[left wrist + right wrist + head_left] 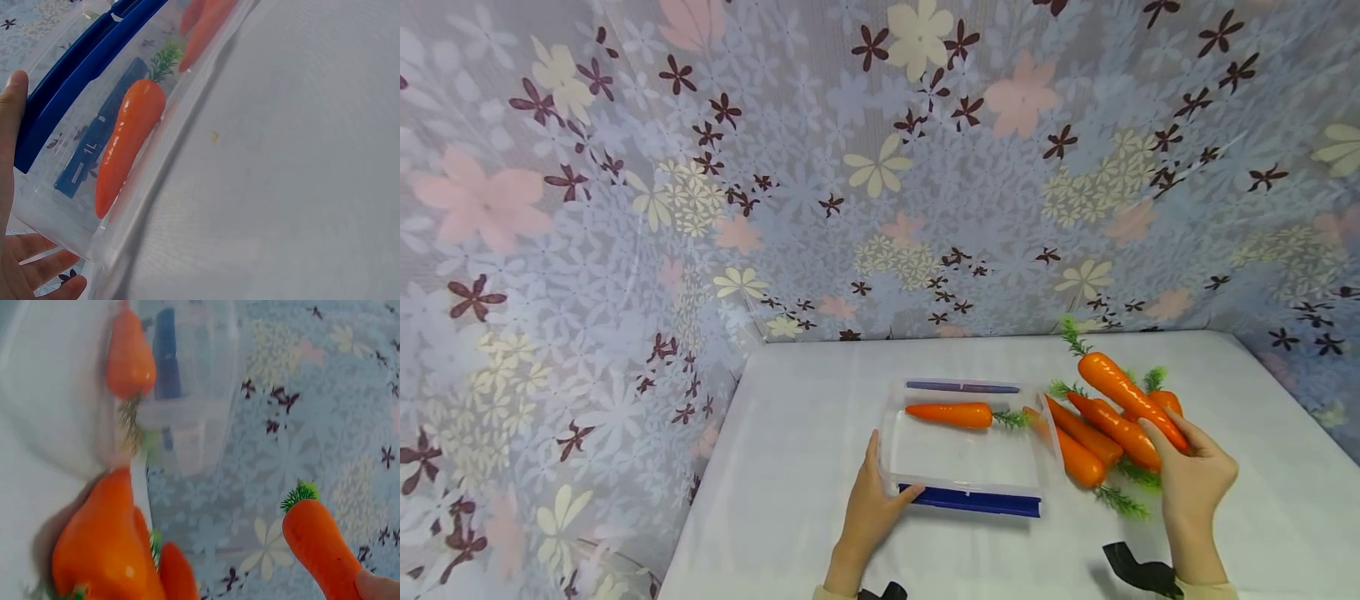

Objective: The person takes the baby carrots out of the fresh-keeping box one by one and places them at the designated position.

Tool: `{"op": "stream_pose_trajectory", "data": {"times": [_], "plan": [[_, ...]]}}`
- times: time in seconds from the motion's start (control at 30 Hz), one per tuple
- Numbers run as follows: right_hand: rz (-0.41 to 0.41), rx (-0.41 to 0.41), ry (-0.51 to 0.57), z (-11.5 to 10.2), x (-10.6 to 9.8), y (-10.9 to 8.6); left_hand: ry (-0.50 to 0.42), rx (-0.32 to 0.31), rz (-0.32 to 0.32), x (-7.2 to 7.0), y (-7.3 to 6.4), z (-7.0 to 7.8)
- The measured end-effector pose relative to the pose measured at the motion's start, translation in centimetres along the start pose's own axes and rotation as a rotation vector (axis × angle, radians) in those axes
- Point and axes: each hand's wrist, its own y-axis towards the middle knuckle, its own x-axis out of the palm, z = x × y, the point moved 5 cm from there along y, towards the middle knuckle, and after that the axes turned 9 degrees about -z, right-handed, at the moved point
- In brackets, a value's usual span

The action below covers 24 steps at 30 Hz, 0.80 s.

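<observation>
A clear plastic container (966, 457) with blue clip flaps (977, 501) stands mid-table. Inside it, along the far side, lies one orange carrot (951, 414) with a green leafy top. My left hand (868, 508) holds the container's near left corner, thumb by the near blue flap and fingers along the left wall. In my right hand (1201, 479) is another carrot (1123, 392), gripped near its narrow end, its leafy top pointing up and away to the left. The right wrist view shows only a fingertip (378, 587) on this carrot (319, 547). It is held above a heap of carrots (1082, 454).
The heap, several carrots with green tops, lies against the container's right side on a white-covered table (797, 417). Flower-patterned wall covering (880, 167) rises behind the table and at both sides. Dark straps (1142, 573) show at the wrists.
</observation>
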Motion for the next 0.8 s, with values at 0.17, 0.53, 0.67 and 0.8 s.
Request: {"op": "stream_pose_trajectory", "data": {"times": [0.17,0.53,0.67,0.8], "plan": [[0.051,0.017,-0.137,0.2,-2.2,1.2,-0.023,-0.019,-0.022,0.8,0.5,0.4],[0.064,0.151,-0.266,3.4,-3.4,0.7,0.027,-0.033,-0.013,-0.3,0.3,0.1],[0.048,0.153,-0.335,4.0,-3.3,0.8,0.006,-0.05,-0.019,-0.4,0.4,-0.1],[0.032,0.142,-0.382,4.0,-3.5,1.3,-0.021,-0.047,-0.016,-0.1,0.6,0.0]]}}
